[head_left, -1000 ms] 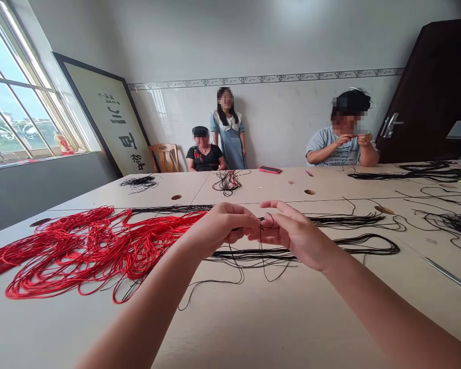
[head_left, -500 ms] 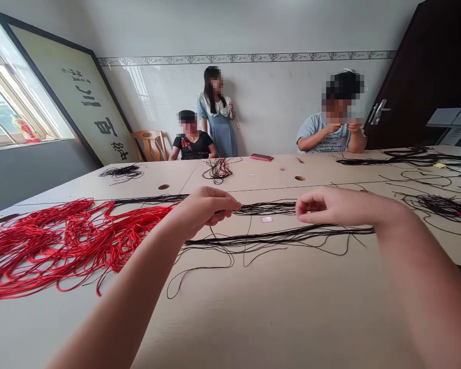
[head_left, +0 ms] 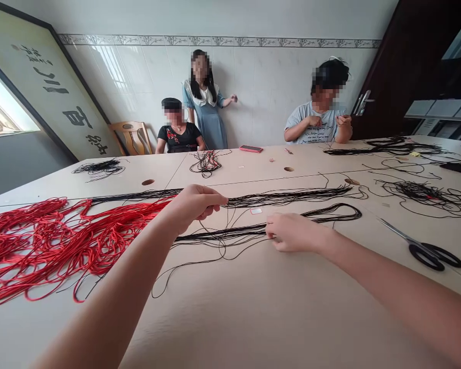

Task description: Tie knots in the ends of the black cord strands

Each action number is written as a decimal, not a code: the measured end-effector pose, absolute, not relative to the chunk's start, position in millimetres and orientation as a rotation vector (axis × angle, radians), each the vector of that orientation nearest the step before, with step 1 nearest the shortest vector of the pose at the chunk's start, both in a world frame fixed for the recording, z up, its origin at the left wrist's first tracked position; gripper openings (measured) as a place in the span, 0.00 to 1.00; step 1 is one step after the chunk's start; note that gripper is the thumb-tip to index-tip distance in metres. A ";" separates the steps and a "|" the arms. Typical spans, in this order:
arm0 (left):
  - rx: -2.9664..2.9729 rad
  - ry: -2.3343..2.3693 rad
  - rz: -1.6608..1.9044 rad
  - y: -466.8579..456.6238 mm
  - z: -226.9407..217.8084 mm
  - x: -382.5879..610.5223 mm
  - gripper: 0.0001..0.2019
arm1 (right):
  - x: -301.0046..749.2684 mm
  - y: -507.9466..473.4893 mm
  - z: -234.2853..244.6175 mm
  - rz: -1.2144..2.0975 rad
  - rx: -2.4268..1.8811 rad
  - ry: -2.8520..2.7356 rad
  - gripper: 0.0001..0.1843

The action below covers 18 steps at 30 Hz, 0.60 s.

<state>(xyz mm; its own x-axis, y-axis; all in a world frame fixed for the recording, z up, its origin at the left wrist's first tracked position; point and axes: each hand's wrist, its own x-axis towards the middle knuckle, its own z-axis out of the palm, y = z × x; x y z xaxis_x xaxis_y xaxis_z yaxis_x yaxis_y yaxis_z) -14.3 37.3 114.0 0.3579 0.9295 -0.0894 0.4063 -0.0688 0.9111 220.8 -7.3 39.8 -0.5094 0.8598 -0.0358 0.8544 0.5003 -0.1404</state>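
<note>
My left hand is raised a little above the table with its fingers pinched on a thin black cord that hangs down and loops across the tabletop. My right hand rests low on the table, fingers curled on the bundle of black cords lying in front of me. A second, longer bundle of black cords runs across the table just behind both hands. A small white tag lies between the two bundles.
A big heap of red cord covers the table's left side. Black-handled scissors lie at the right. More black cord piles lie further right and back. Three people are at the far side; a pink phone lies near them.
My hands were together at chest height working a cord; the right hand pulled away to the right, then dropped onto the front bundle. The view swung right, bringing the scissors in.
</note>
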 end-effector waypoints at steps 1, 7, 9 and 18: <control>1.665 1.204 0.679 38.3 113.2 -14.3 0.08 | 219.3 -7.3 37.0 0.229 -1.546 -2.689 0.06; 1.706 1.192 0.642 44.0 107.7 -15.9 0.08 | 214.2 -26.5 32.3 0.491 -1.604 -2.681 0.05; 1.694 1.177 0.662 42.6 108.5 -15.4 0.07 | 216.2 -42.6 35.3 0.707 -1.507 -2.708 0.04; 1.702 1.092 0.633 37.1 111.3 -13.1 0.09 | 219.0 -55.0 38.6 0.275 -0.844 -2.882 0.15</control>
